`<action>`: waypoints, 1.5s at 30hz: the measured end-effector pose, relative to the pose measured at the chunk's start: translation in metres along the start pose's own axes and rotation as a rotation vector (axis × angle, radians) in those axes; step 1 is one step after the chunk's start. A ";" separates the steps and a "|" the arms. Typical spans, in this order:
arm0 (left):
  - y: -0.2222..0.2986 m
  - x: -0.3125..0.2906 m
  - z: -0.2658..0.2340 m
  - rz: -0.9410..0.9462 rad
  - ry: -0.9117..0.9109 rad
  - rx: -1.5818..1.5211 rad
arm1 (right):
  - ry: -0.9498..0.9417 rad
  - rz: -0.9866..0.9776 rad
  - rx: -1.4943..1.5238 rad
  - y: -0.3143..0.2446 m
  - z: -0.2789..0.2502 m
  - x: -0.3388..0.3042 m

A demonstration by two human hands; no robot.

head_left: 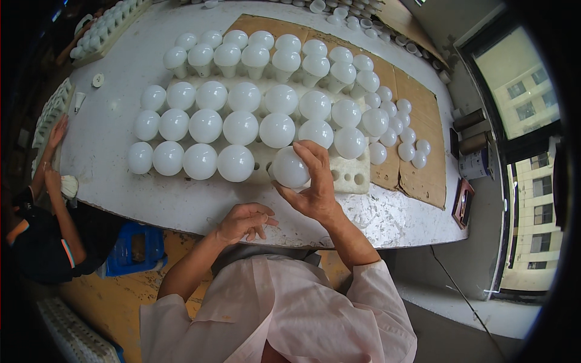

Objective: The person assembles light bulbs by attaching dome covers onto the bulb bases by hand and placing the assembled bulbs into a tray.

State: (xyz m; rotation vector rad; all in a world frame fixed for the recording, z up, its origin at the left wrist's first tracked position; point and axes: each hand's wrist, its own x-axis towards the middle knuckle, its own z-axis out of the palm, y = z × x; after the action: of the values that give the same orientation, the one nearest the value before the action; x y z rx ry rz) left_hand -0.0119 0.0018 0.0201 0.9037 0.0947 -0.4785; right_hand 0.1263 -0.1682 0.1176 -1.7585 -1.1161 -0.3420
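My right hand (319, 187) is closed round the globe of a white light bulb (287, 167), thumb below and fingers over its right side. This bulb is at the near row of a white foam tray (361, 168); whether its base sits in a hole cannot be seen. Several round white bulbs (235, 163) stand upright in rows to its left and behind it. Holes show in the tray on both sides of the held bulb. Near the table's front edge, my left hand (243, 223) holds nothing, its fingers loosely bent and apart.
Another tray of bulbs (254, 56) stands farther back. Small white globes (407, 151) lie on a cardboard sheet (423, 175) to the right. A co-worker's arms (51, 175) reach over a tray at the left. A blue stool (136, 249) stands below the white table (115, 157).
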 end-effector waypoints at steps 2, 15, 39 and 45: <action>0.000 -0.001 0.003 -0.004 0.041 0.017 | -0.106 0.064 -0.083 0.001 0.002 0.004; -0.006 0.004 0.005 0.066 0.315 0.248 | -0.121 0.071 -0.328 -0.010 -0.010 -0.009; -0.030 -0.005 0.001 0.606 0.754 1.185 | -0.085 0.787 -0.870 0.283 -0.192 0.061; -0.050 -0.002 -0.017 0.664 0.762 1.174 | -0.232 0.983 -0.809 0.315 -0.198 0.071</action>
State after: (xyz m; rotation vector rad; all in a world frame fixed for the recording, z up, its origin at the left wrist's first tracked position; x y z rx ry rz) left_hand -0.0335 -0.0104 -0.0271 2.1370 0.2015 0.5504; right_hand 0.4677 -0.3263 0.0737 -2.8686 -0.1023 0.0522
